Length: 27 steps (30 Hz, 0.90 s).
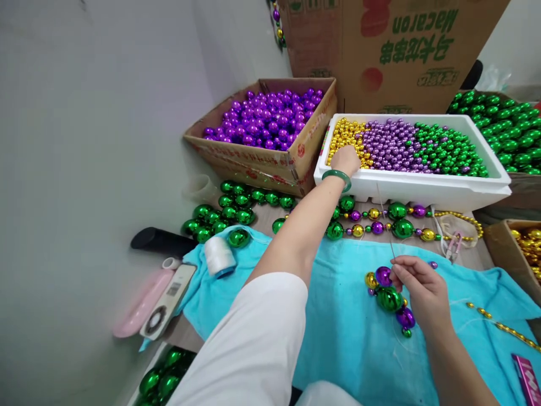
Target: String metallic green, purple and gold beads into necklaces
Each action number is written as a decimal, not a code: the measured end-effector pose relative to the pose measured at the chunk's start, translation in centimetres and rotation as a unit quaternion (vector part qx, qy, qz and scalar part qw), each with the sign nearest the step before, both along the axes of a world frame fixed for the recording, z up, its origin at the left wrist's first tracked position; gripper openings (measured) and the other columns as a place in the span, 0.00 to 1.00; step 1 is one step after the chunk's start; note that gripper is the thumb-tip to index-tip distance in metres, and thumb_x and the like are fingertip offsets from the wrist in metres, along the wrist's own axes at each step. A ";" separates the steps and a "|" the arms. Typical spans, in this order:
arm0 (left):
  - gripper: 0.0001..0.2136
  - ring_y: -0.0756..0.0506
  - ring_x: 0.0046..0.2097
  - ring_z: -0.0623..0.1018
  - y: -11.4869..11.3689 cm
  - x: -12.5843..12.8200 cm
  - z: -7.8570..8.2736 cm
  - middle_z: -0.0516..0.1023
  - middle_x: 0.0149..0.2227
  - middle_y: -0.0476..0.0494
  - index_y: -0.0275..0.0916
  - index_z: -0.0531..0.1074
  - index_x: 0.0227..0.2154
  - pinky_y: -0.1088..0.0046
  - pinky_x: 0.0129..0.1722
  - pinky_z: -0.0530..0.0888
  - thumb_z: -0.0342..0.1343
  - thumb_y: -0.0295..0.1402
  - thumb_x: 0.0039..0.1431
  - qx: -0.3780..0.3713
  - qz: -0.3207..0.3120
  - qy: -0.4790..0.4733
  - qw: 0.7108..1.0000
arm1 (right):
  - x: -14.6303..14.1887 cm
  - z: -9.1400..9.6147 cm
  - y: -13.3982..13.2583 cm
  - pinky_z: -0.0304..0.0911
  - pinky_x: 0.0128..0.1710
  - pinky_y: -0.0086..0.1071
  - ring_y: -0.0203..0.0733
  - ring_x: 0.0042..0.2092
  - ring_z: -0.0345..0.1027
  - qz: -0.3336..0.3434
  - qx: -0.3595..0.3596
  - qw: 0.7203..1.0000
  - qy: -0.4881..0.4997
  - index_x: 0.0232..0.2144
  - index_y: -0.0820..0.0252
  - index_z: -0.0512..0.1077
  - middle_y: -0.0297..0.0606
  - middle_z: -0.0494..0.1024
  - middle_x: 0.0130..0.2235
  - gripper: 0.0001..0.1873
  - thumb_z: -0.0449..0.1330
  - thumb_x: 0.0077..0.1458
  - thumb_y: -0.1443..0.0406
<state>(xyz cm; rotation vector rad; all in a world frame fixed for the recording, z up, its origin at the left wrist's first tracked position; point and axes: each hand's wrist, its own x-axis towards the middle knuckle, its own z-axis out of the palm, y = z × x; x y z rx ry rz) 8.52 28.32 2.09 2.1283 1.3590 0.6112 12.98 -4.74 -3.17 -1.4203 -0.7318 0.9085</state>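
Observation:
My left hand (345, 160), a green bangle (337, 179) on its wrist, reaches into the gold beads (347, 137) at the left end of a white foam box (422, 183). Its fingers are curled down, the tips hidden. Between thumb and fingers, my right hand (422, 285) pinches a long thin needle (386, 223) that points up. Just left of that hand, a cluster of shiny gold, purple and green beads (389, 299) lies on a blue towel (338, 316). Small purple beads (391, 144) and green beads (448, 149) fill the rest of the foam box.
A cardboard box of purple balls (270, 119) stands at the back left. Strung beads (377, 228) lie before the foam box. On the left are a thread spool (220, 256), a small white fan (169, 301) and large green balls (228, 211). Gold beads (502, 327) lie right.

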 end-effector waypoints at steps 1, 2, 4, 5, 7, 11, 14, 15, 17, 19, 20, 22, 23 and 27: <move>0.11 0.32 0.53 0.73 -0.1 -0.1 0.2 0.75 0.46 0.22 0.25 0.75 0.39 0.52 0.53 0.66 0.54 0.19 0.52 0.004 0.007 -0.020 1.000 | 0.0 0.0 0.0 0.61 0.21 0.28 0.35 0.24 0.64 -0.002 0.001 1.000 -0.004 0.32 0.60 0.75 0.34 0.72 0.23 0.10 0.65 0.51 0.59; 0.11 0.35 0.53 0.73 -0.4 -0.3 0.4 0.76 0.46 0.25 0.27 0.75 0.38 0.56 0.54 0.66 0.54 0.19 0.52 0.002 0.017 -0.055 0.998 | 0.1 0.0 -0.1 0.61 0.21 0.28 0.34 0.24 0.64 -0.006 0.004 1.000 -0.009 0.32 0.60 0.75 0.34 0.72 0.23 0.10 0.65 0.52 0.59; 0.11 0.42 0.49 0.75 -1.5 -1.1 1.0 0.77 0.45 0.33 0.30 0.75 0.40 0.64 0.53 0.68 0.53 0.21 0.55 -0.055 0.013 -0.184 0.981 | 0.3 0.0 -0.1 0.61 0.22 0.28 0.34 0.24 0.64 -0.019 0.013 1.000 -0.017 0.33 0.60 0.75 0.34 0.72 0.23 0.10 0.64 0.52 0.59; 0.11 0.46 0.46 0.76 -2.4 -1.6 1.3 0.78 0.44 0.36 0.32 0.75 0.42 0.68 0.50 0.70 0.53 0.23 0.58 -0.114 -0.004 -0.266 0.957 | 0.4 0.0 -0.1 0.61 0.21 0.28 0.34 0.24 0.64 -0.026 0.018 0.999 -0.020 0.33 0.60 0.76 0.34 0.72 0.23 0.09 0.64 0.52 0.59; 0.11 0.51 0.40 0.77 -4.8 -3.1 1.7 0.78 0.41 0.42 0.36 0.74 0.45 0.74 0.44 0.72 0.52 0.26 0.61 -0.257 -0.048 -0.409 0.874 | 0.5 0.0 -0.1 0.60 0.21 0.28 0.35 0.24 0.63 -0.035 0.024 0.999 -0.027 0.32 0.60 0.76 0.34 0.72 0.23 0.09 0.64 0.52 0.59; 0.08 0.54 0.34 0.78 -10.0 -6.2 1.2 0.78 0.35 0.47 0.39 0.75 0.42 0.78 0.37 0.72 0.53 0.30 0.62 -0.410 -0.084 -0.532 0.736 | 0.6 0.2 -0.1 0.59 0.21 0.29 0.34 0.23 0.62 -0.046 0.022 0.997 -0.052 0.31 0.60 0.76 0.33 0.71 0.22 0.09 0.64 0.52 0.59; 0.08 0.54 0.34 0.78 -12.7 -7.7 0.4 0.78 0.33 0.47 0.39 0.76 0.41 0.78 0.36 0.73 0.54 0.30 0.63 -0.437 -0.083 -0.554 0.704 | 0.5 0.3 -0.2 0.58 0.21 0.29 0.34 0.23 0.61 -0.048 0.011 0.996 -0.070 0.31 0.60 0.77 0.33 0.71 0.22 0.09 0.64 0.51 0.59; 0.08 0.54 0.34 0.78 -13.2 -8.0 0.2 0.78 0.33 0.47 0.39 0.76 0.41 0.78 0.36 0.73 0.54 0.29 0.63 -0.439 -0.082 -0.557 0.700 | 0.4 0.3 -0.3 0.58 0.22 0.28 0.34 0.23 0.61 -0.047 0.008 0.996 -0.072 0.31 0.60 0.77 0.34 0.71 0.22 0.09 0.64 0.51 0.59; 0.08 0.54 0.34 0.78 -13.9 -8.4 -0.1 0.78 0.33 0.47 0.38 0.76 0.41 0.79 0.36 0.73 0.54 0.29 0.62 -0.437 -0.080 -0.560 0.699 | 0.3 0.3 -0.4 0.58 0.22 0.28 0.34 0.23 0.61 -0.048 0.003 0.996 -0.072 0.30 0.60 0.77 0.33 0.71 0.22 0.09 0.64 0.51 0.59; 0.08 0.54 0.34 0.78 -14.2 -8.6 -0.1 0.78 0.33 0.47 0.38 0.77 0.41 0.79 0.36 0.73 0.55 0.28 0.61 -0.431 -0.081 -0.563 0.701 | 0.2 0.3 -0.6 0.57 0.22 0.28 0.33 0.23 0.61 -0.051 -0.003 0.996 -0.074 0.30 0.60 0.77 0.33 0.71 0.21 0.09 0.64 0.50 0.59; 0.08 0.54 0.34 0.78 -14.3 -8.7 -0.1 0.78 0.33 0.47 0.38 0.77 0.40 0.79 0.36 0.73 0.56 0.27 0.60 -0.427 -0.082 -0.565 0.701 | 0.2 0.3 -0.6 0.57 0.22 0.28 0.33 0.23 0.61 -0.053 -0.007 0.996 -0.076 0.30 0.60 0.77 0.33 0.71 0.21 0.09 0.64 0.50 0.59; 0.08 0.54 0.34 0.78 -14.3 -8.8 0.0 0.78 0.33 0.48 0.38 0.77 0.40 0.79 0.36 0.73 0.56 0.27 0.60 -0.419 -0.080 -0.569 0.703 | 0.1 0.3 -0.7 0.57 0.23 0.28 0.33 0.24 0.61 -0.056 -0.015 0.995 -0.079 0.30 0.60 0.77 0.33 0.71 0.22 0.10 0.65 0.49 0.59; 0.08 0.54 0.34 0.78 -14.3 -8.8 0.1 0.78 0.33 0.48 0.39 0.77 0.40 0.79 0.36 0.73 0.56 0.27 0.60 -0.416 -0.076 -0.569 0.705 | 0.1 0.3 -0.8 0.57 0.23 0.29 0.33 0.24 0.61 -0.056 -0.018 0.995 -0.080 0.30 0.60 0.78 0.33 0.71 0.22 0.10 0.65 0.49 0.59; 0.08 0.54 0.34 0.78 -14.2 -9.0 0.1 0.78 0.32 0.49 0.39 0.78 0.39 0.79 0.36 0.72 0.55 0.26 0.60 -0.408 -0.061 -0.571 0.710 | 0.1 0.3 -0.8 0.57 0.23 0.28 0.33 0.24 0.61 -0.056 -0.019 0.995 -0.077 0.29 0.59 0.77 0.32 0.71 0.21 0.09 0.65 0.49 0.59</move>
